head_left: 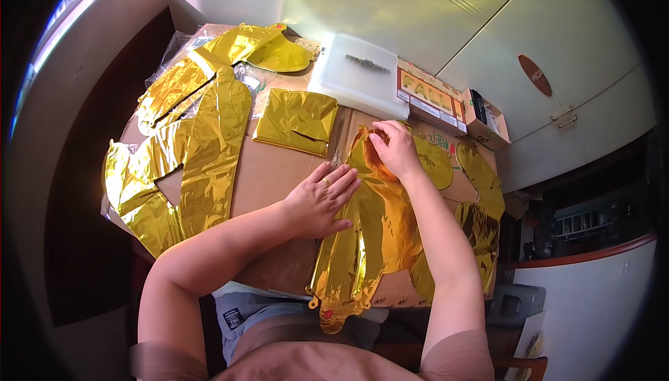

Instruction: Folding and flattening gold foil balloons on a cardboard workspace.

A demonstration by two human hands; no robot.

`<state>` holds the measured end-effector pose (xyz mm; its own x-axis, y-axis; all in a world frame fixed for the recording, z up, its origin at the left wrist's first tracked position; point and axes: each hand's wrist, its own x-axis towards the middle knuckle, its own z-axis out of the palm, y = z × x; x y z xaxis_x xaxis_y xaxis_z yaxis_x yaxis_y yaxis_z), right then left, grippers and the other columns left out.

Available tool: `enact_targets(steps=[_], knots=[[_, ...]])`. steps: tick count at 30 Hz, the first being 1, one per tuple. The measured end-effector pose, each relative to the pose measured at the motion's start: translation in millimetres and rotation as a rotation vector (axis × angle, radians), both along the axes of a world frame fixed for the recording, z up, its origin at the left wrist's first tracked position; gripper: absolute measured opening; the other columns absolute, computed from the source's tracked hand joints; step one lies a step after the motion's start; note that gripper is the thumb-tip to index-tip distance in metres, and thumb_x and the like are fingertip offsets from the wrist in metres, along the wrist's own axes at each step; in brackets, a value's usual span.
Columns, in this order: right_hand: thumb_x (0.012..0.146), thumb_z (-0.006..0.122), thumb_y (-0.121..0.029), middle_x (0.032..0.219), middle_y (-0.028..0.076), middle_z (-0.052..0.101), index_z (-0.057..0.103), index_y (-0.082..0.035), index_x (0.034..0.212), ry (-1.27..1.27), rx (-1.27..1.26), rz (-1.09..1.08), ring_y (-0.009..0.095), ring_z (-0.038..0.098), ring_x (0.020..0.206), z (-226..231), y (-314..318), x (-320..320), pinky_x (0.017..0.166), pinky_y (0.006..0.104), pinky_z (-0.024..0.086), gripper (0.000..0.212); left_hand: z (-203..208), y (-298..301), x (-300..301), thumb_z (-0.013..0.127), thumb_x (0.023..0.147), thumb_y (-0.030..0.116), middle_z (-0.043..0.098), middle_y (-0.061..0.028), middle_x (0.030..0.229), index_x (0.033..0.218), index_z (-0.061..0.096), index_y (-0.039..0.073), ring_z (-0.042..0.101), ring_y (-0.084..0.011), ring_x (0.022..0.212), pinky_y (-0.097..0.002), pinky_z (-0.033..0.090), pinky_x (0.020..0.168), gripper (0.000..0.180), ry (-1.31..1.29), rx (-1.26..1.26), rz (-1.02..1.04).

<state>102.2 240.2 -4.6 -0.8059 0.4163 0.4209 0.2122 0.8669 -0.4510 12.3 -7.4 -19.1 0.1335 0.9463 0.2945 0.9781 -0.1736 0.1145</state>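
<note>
A flat, uninflated gold foil balloon (348, 249) lies lengthwise in front of me, its tabbed lower end hanging over the cardboard's near edge. My left hand (322, 198) rests flat on its left side, fingers stretched out, with a ring on one finger. At the balloon's far end, my right hand (396, 148) has its fingers curled and pinched on the foil. Just beyond my left hand sits a folded gold foil balloon (296, 120), a square packet. To the left a large gold foil balloon (216, 165) is spread out, creased and shiny.
Cardboard (268, 186) covers the work surface. More gold foil (481, 179) lies at the right. Along the back stand a white translucent plastic box (357, 74), a printed carton (428, 97) and a small open box (488, 122) holding dark items. Pale cabinet doors (481, 67) rise behind.
</note>
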Motion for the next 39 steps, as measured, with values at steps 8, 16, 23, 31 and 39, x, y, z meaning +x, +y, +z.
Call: enact_targets(steps=[8,16,23,31,39], knots=[[0.075,0.079,-0.045,0.110,0.013,0.066,0.073,-0.008,0.097,-0.255,0.090,-0.227,0.033,0.059,0.110,17.0,-16.5,-20.8,0.099,0.0449,0.044,0.043,-1.3,-0.2,-1.2,0.049,0.094,0.059,0.037,-0.0188,0.156,0.151,0.037,0.000,0.031,-0.0320,0.148,-0.0501,0.019,0.121,0.082,-0.018,-0.007,-0.004],[0.071,0.076,-0.043,0.100,0.020,0.073,0.072,0.000,0.081,-0.565,0.147,-0.419,0.035,0.068,0.098,40.0,-26.5,-56.0,0.091,0.0437,0.053,0.044,-1.2,0.0,-2.7,0.047,0.096,0.059,0.035,-0.0192,0.157,0.152,0.035,0.000,0.029,-0.0325,0.148,-0.0501,0.017,0.122,0.082,-0.056,-0.005,-0.010],[0.072,0.080,-0.034,0.091,0.020,0.074,0.073,0.002,0.084,-0.606,-0.166,-0.299,0.033,0.071,0.085,42.2,-1.7,-64.6,0.081,0.0394,0.055,0.038,-1.7,1.1,-2.3,0.045,0.096,0.061,0.035,-0.0196,0.157,0.152,0.035,0.001,0.029,-0.0324,0.149,-0.0499,0.017,0.122,0.083,-0.051,-0.003,-0.015],[0.074,0.084,-0.028,0.085,0.018,0.074,0.075,-0.001,0.087,-0.470,-0.452,-0.161,0.027,0.072,0.080,41.4,19.3,-56.0,0.077,0.0369,0.055,0.032,1.1,0.1,-0.9,0.049,0.095,0.060,0.035,-0.0201,0.158,0.152,0.034,0.001,0.028,-0.0333,0.149,-0.0502,0.017,0.122,0.084,-0.046,-0.031,-0.009],[0.071,0.082,-0.018,0.087,0.015,0.074,0.073,-0.003,0.084,-0.533,-0.213,-0.054,0.028,0.071,0.083,46.9,3.6,-57.1,0.079,0.0368,0.055,0.022,0.5,-0.8,-1.8,0.050,0.095,0.060,0.035,-0.0200,0.158,0.152,0.034,0.001,0.029,-0.0332,0.149,-0.0504,0.017,0.122,0.084,-0.049,-0.032,-0.002]])
